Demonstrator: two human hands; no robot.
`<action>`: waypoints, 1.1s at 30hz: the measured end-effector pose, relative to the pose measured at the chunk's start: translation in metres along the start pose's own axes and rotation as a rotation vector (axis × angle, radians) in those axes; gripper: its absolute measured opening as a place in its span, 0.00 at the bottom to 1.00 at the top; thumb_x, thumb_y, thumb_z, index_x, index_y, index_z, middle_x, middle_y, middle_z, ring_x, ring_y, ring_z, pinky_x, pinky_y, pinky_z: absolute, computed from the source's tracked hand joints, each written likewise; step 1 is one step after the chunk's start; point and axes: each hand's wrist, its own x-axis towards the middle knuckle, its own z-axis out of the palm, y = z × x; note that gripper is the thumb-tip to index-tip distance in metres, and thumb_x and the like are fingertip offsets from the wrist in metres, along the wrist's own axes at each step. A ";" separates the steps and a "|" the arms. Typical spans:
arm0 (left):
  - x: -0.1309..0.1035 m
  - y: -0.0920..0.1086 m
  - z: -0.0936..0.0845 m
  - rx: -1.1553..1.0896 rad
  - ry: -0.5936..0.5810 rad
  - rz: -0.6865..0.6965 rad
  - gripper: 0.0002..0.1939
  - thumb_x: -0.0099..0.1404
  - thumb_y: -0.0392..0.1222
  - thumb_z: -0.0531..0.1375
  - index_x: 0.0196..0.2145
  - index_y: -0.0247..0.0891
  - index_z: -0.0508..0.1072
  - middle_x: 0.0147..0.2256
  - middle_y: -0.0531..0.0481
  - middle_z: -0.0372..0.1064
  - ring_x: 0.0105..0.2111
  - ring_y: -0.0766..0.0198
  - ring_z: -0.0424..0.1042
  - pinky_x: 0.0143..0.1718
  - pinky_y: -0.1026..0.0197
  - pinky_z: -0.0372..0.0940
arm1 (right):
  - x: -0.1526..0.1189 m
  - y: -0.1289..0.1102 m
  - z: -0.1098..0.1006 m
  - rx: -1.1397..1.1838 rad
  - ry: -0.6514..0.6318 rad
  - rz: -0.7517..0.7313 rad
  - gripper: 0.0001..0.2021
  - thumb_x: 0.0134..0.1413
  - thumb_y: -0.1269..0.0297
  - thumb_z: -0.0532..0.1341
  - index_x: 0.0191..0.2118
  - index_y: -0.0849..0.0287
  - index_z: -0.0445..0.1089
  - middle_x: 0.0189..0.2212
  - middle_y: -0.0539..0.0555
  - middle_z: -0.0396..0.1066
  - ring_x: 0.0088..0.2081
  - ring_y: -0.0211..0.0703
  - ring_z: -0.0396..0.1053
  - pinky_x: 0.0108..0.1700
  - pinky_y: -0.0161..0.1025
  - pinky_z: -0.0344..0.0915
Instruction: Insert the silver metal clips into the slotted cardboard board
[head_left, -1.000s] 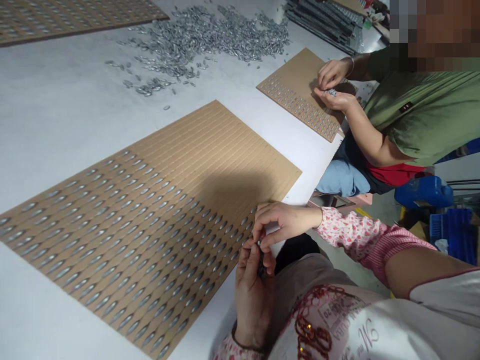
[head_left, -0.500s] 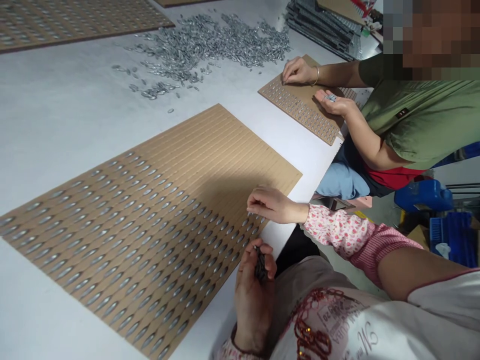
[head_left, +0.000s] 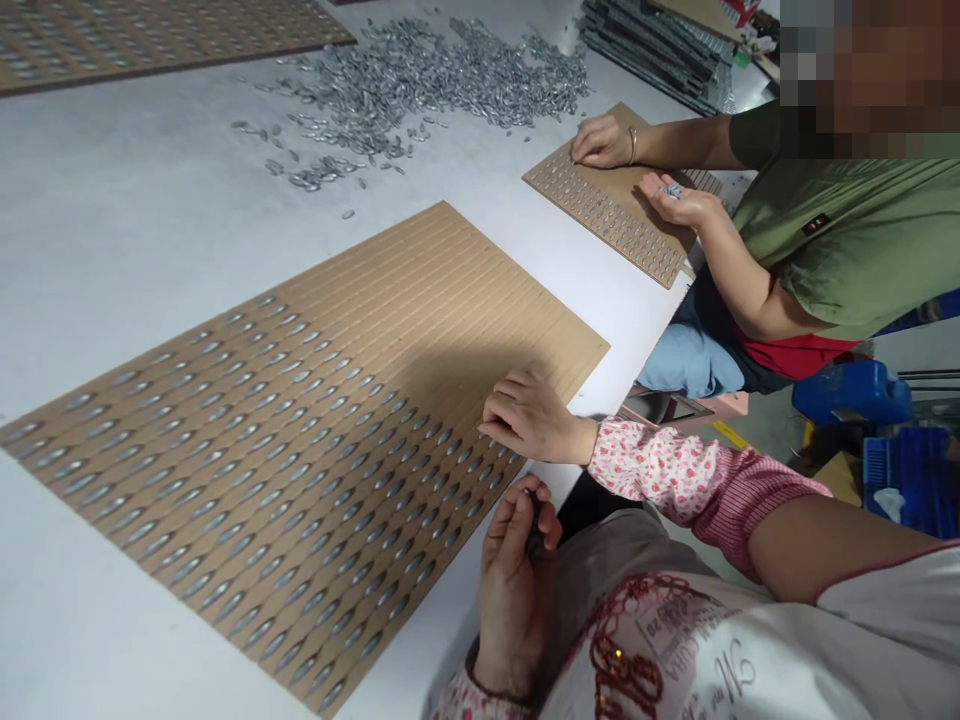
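Note:
A brown grooved board (head_left: 480, 290) lies on the table, its near and left part set with rows of small silver spindle-shaped metal pieces (head_left: 296, 472). My right hand (head_left: 536, 420) is over the board's right edge, thumb and fingers drawn together at the end of the rows. Whatever those fingertips pinch is too small or hidden to make out. Beside the board's near edge, my left hand (head_left: 517, 590) is curled, palm up, around a handful of the same pieces, which show dark between thumb and fingers.
A loose heap of metal pieces (head_left: 442, 80) spreads across the table (head_left: 150, 200). Another filled board (head_left: 172, 40) lies at the far left. To the right, a co-worker's hands (head_left: 604, 142) work over a smaller board (head_left: 600, 212). Dark strips (head_left: 652, 55) are stacked behind.
My right hand has shifted slightly left and down towards the filled rows. My left hand's fingers have closed a little more over the pieces. The view has shifted slightly.

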 end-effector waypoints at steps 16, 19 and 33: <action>0.004 0.008 0.007 0.067 0.031 0.081 0.12 0.57 0.47 0.66 0.31 0.34 0.75 0.26 0.52 0.61 0.23 0.73 0.55 0.22 0.71 0.56 | -0.016 0.009 -0.050 0.537 -0.318 -0.341 0.07 0.58 0.62 0.60 0.34 0.60 0.71 0.33 0.53 0.71 0.40 0.38 0.64 0.50 0.38 0.58; 0.004 0.010 0.006 0.067 0.049 0.058 0.13 0.59 0.49 0.63 0.36 0.36 0.76 0.32 0.47 0.67 0.27 0.69 0.61 0.27 0.68 0.61 | -0.010 0.015 -0.042 0.584 -0.191 -0.213 0.07 0.59 0.63 0.59 0.33 0.62 0.69 0.32 0.53 0.70 0.38 0.37 0.65 0.46 0.37 0.60; 0.002 0.010 0.006 0.024 0.091 -0.018 0.12 0.54 0.43 0.67 0.35 0.36 0.75 0.33 0.48 0.68 0.28 0.69 0.66 0.28 0.67 0.64 | -0.001 0.029 -0.022 0.163 -0.058 -0.006 0.10 0.61 0.61 0.55 0.32 0.60 0.68 0.33 0.52 0.68 0.39 0.40 0.60 0.46 0.41 0.50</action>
